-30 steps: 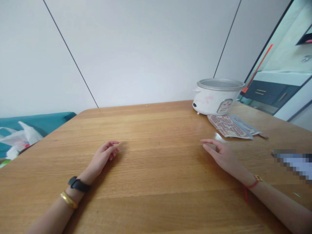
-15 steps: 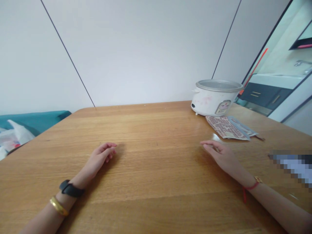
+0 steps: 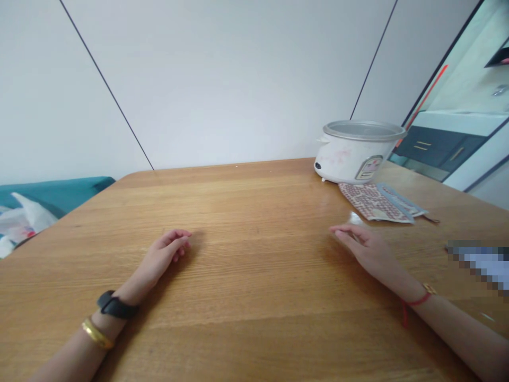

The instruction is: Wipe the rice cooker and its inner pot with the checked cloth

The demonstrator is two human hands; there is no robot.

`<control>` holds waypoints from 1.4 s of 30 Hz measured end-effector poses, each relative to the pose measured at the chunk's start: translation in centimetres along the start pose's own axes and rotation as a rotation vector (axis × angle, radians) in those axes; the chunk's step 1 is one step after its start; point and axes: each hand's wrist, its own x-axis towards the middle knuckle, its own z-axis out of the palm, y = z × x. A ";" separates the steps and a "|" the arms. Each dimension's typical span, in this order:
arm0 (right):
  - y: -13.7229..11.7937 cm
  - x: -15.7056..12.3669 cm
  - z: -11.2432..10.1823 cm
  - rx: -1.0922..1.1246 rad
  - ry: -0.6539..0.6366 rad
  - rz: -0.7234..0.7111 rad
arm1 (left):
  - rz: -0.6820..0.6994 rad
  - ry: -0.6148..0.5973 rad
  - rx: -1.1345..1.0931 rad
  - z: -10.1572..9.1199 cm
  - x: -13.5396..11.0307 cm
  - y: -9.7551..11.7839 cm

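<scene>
My left hand rests on the wooden table, its fingers loosely bent and apart from the thumb, holding nothing. A black band and a gold bangle circle that wrist. Across the table my right hand lies with fingers stretched loosely inward, also holding nothing; a red string bracelet is on its wrist. Just beyond the right fingers sits a small clear, shiny thing that I cannot make out. Nearest behind it is a folded patterned cloth, partly in front of a white rice cooker without a lid.
A blurred-out flat object lies at the right of the table. White plastic bags rest by a teal seat at the left. A pale wall stands behind the table, and a doorway at the right shows dark cabinets.
The view has shifted slightly, so the cooker and cloth appear a little higher and farther right. Both hands stay in nearly the same place and pose.
</scene>
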 end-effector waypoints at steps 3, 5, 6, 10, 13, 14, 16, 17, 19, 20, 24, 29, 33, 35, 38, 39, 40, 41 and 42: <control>0.0 0.0 0.0 -0.005 -0.001 0.013 | -0.001 0.004 0.001 0.1 -0.2 0.2; 0.0 0.0 0.0 -0.012 -0.001 0.023 | 0.004 0.009 0.006 0.2 -0.3 0.3; 0.0 0.0 0.0 -0.013 0.000 0.022 | 0.008 0.010 0.009 0.2 -0.3 0.3; 0.1 -0.1 0.0 -0.006 0.000 0.024 | 0.009 0.006 0.020 0.3 -0.3 0.3; 0.2 0.0 0.0 -0.007 -0.006 0.033 | 0.005 -0.001 0.019 0.2 -0.2 0.2; 0.2 0.0 -0.1 -0.009 -0.007 0.034 | 0.007 -0.003 0.022 0.2 -0.2 0.1; 0.2 0.1 -0.1 -0.013 -0.012 0.032 | 0.012 -0.003 0.033 0.2 -0.2 0.1; 0.2 0.1 -0.1 -0.018 -0.013 0.031 | 0.012 -0.002 0.039 0.3 -0.2 0.2; 0.2 0.0 -0.2 -0.024 -0.013 0.026 | 0.009 -0.003 0.043 0.3 -0.3 0.3; 0.1 0.0 -0.2 -0.024 -0.010 0.023 | 0.003 -0.006 0.041 0.3 -0.3 0.3; 0.2 -0.1 -0.1 -0.007 -0.008 0.034 | -0.017 -0.007 0.019 0.4 -0.3 0.4; 0.2 0.0 -0.1 -0.002 0.014 0.038 | -0.017 0.004 0.028 0.3 -0.2 0.3; 0.1 0.0 -0.1 -0.004 0.006 0.033 | -0.027 0.016 0.038 0.1 -0.1 0.1; 0.0 0.0 -0.2 -0.006 0.000 0.042 | -0.022 0.016 0.042 0.0 0.0 0.0; -0.2 0.0 -0.3 -0.016 0.000 0.062 | -0.006 0.014 0.061 0.0 0.1 0.0; -0.3 -0.1 -0.4 -0.020 -0.003 0.062 | 0.000 0.015 0.070 0.1 0.1 0.0; -0.4 -0.1 -0.4 -0.024 -0.005 0.060 | 0.006 0.015 0.080 0.1 0.1 0.0; -0.5 -0.1 -0.5 -0.027 -0.004 0.058 | 0.011 0.016 0.092 0.2 0.0 0.1; -0.6 -0.1 -0.5 -0.032 -0.001 0.059 | 0.017 0.018 0.104 0.2 0.0 0.2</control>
